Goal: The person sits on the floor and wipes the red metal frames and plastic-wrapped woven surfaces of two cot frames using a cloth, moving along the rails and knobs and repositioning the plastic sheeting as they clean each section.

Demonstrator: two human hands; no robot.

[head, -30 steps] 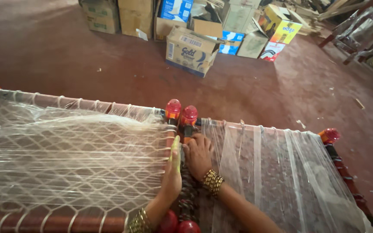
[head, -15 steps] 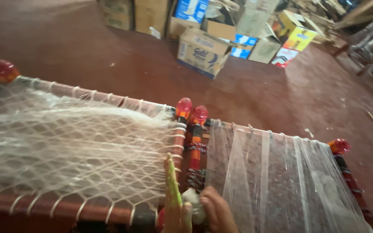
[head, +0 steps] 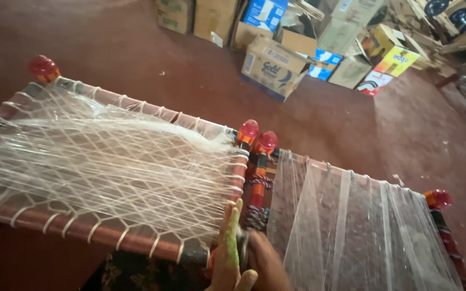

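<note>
- Left half of the frame: I see a woven cot (head: 109, 172), its clear plastic cord netted over a reddish-brown frame with a red knob (head: 44, 67) at the upper left corner.
- Bottom centre: my left hand (head: 230, 253), green-stained, lies flat with fingers straight along the cot's end rail.
- Just beside it, my right hand (head: 265, 264) curls around something small and dark; I cannot tell what.
- Right half: a second cot (head: 351, 226) butts against the first.
- Top: cardboard boxes (head: 308, 43) sit on the red floor.
</note>
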